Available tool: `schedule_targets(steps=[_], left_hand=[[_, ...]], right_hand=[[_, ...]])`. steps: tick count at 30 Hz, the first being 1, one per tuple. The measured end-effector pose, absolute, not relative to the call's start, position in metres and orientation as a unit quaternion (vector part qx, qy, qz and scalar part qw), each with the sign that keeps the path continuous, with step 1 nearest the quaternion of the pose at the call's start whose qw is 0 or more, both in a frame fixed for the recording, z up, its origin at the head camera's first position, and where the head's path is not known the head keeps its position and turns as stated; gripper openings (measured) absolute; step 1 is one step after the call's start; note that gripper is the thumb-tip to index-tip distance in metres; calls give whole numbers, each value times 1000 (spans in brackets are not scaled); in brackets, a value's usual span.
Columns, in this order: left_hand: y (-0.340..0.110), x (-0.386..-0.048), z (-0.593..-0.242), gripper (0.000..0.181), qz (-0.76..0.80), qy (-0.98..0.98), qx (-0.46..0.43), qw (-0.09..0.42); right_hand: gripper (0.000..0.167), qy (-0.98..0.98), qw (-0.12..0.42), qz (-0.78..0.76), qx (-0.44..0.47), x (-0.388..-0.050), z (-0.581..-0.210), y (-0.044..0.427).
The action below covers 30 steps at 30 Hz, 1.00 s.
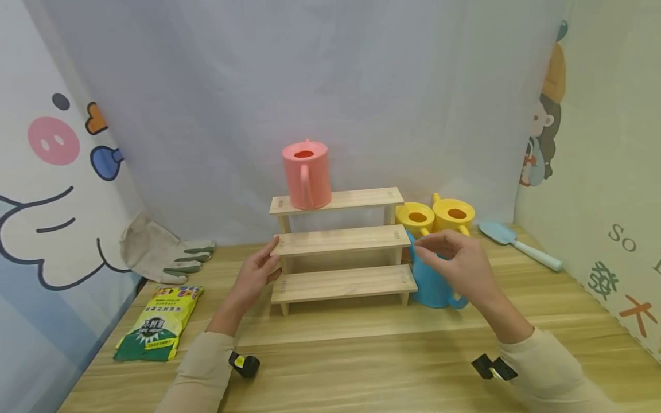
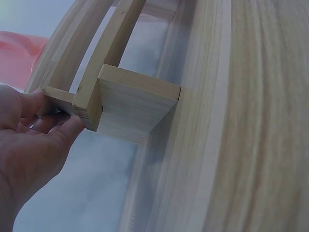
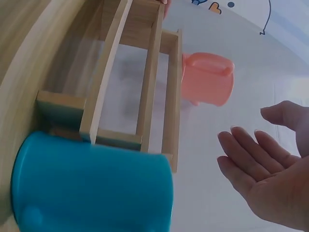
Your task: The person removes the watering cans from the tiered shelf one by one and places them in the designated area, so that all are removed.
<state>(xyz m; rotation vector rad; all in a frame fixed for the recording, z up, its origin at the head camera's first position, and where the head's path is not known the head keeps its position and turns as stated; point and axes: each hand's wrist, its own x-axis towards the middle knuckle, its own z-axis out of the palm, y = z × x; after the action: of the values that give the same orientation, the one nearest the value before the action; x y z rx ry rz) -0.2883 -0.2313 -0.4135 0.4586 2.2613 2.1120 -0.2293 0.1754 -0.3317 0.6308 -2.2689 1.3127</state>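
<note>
A three-tier wooden shelf stands in the middle of the table, a pink watering can upright on its top tier. My left hand grips the shelf's left end at the middle tier; thumb and fingers pinch the wood in the left wrist view. Off the right end, my right hand is held in the air with nothing in it, its fingers loosely bent and apart from the thumb. Below and behind it stands a blue watering can beside the shelf, partly hidden by that hand in the head view.
Two yellow watering cans stand behind the blue one. A light-blue trowel lies at the back right. To the left are grey-green gloves and a yellow-green packet. A curtain hangs behind the table.
</note>
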Motion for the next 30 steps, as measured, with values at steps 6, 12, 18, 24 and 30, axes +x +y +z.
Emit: schedule_targets(steps=[6, 12, 18, 24, 30], left_hand=[[-232, -289, -414, 56, 675, 723, 147, 6], [-231, -288, -412, 55, 674, 724, 144, 2], [-230, -287, -411, 55, 675, 724, 144, 0], [-230, -286, -411, 55, 681, 719, 136, 3], [-228, -287, -411, 56, 686, 714, 137, 3]], right_hand=[[14, -798, 201, 514, 243, -241, -322, 141], [20, -788, 182, 537, 240, -250, -313, 107], [20, -778, 184, 562, 214, -262, -304, 71], [19, -762, 235, 566, 211, -284, -298, 33], [30, -757, 247, 568, 208, -305, -286, 4]])
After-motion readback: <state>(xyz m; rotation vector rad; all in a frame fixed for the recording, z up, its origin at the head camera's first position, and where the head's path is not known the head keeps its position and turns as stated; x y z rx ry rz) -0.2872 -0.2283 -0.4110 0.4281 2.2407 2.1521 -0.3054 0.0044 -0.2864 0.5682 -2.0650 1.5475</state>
